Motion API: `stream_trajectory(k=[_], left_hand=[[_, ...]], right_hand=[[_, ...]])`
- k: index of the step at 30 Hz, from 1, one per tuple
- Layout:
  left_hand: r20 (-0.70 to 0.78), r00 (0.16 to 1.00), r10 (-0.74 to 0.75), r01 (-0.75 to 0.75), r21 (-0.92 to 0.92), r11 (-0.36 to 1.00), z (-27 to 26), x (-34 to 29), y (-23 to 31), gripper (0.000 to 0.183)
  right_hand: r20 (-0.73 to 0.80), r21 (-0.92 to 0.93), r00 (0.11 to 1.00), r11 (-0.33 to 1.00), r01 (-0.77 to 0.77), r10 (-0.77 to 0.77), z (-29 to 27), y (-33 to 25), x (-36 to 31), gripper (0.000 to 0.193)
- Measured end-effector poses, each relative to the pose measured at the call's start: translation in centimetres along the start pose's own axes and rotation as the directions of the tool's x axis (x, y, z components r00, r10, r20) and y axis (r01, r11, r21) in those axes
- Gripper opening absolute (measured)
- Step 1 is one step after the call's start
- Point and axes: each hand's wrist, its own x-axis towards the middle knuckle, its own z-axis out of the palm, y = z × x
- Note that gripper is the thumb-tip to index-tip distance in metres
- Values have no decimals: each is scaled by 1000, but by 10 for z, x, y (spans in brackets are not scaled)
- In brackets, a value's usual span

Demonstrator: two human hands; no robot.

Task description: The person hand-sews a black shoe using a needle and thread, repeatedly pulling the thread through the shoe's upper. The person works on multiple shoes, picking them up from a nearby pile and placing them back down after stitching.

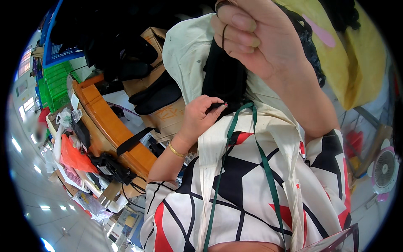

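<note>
My left hand [203, 115] is closed low over my lap, thumb and fingers pinching the edge of a black piece [222, 75] that looks like cloth. A tiny bit of red shows at the fingertips. My right hand [262, 40] is raised at the top of the view, fingers curled in. A thin black strand [223, 37], like thread or cord, loops over one of its fingers; the view's edge cuts off part of this hand. The black piece lies against a cream apron [268, 119] with dark green ties [265, 161].
Left of my lap stands a cardboard box [168, 119] with long black flat pieces [157, 94] on it. An orange wooden bench [111, 122] runs beside it. Blue [63, 59] and green [56, 86] crates are farther left. A yellow sheet [363, 63] and small fan [383, 168] are right.
</note>
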Motion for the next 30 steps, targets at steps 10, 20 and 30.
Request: stream_trajectory(k=[10, 20, 30], left_hand=[[89, 947, -307, 314, -80, 946, -7, 9, -6, 16], [-135, 933, -333, 323, -91, 942, -8, -15, -3, 54], [-184, 810, -557, 560, -38, 828, 8, -35, 3, 53]], right_hand=[[105, 36, 994, 998, 41, -45, 1, -10, -5, 21], [145, -261, 892, 853, 451, -428, -20, -34, -12, 24], [145, -144, 889, 880, 453, -434, -20, -37, -31, 19]])
